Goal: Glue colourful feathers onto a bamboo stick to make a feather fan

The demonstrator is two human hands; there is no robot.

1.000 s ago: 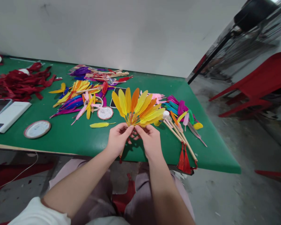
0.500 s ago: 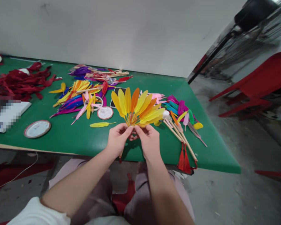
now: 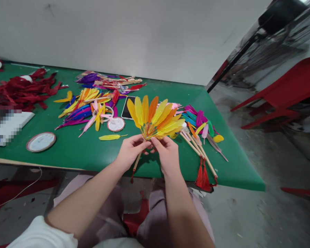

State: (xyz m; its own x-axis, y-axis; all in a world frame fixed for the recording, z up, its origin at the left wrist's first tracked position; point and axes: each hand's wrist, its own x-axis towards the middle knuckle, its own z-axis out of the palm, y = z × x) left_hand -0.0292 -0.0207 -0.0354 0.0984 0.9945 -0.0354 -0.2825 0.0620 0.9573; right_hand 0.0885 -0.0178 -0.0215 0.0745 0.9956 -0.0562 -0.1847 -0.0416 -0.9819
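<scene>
A yellow-and-orange feather fan (image 3: pixel 157 117) is being pinched at its base by the left hand (image 3: pixel 130 151) and right hand (image 3: pixel 168 151), above the front of the green tabletop (image 3: pixel 80 151). It is being judged light and easily creased, its gathered quills and stiffer handle (image 3: pixel 137 161) being preferred for gripping. The tabletop is being backed by a pale wall (image 3: pixel 134 41); a red chair (image 3: pixel 289 89) is being shown at right.

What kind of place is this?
It looks like a craft workshop, though I can't be sure. Bright feather piles and wooden sticks with red tassels lie on a green table, and two hands hold a yellow and orange feather fan.
</scene>
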